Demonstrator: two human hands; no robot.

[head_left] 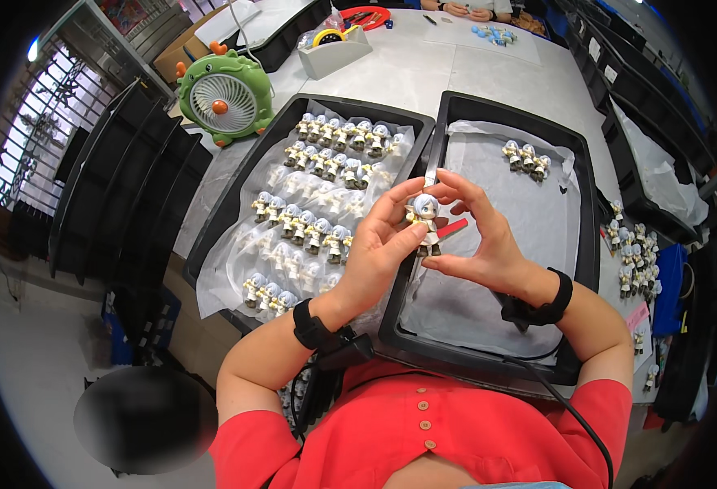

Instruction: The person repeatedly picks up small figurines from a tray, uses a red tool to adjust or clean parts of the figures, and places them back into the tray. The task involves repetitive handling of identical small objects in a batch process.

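Observation:
A small figurine (427,213) with pale blue hair, a white-and-gold outfit and dark boots stands upright between my hands, above the inner edges of two black trays. My left hand (381,244) pinches it from the side, its thumb across the figurine's body. My right hand (493,248) curves around its other side, the thumb at the boots and the fingertips up near the head. Behind the figurine a slim red piece (454,228) shows beside my right palm; whether I hold it, I cannot tell.
The left tray (293,106) holds rows of similar figurines among translucent sheets. In the paper-lined right tray (584,244) stand several figurines (526,158). More figurines (639,259) cluster at the table's right. A green fan (226,98) stands far left. A co-worker's hands (468,11) show at the far end.

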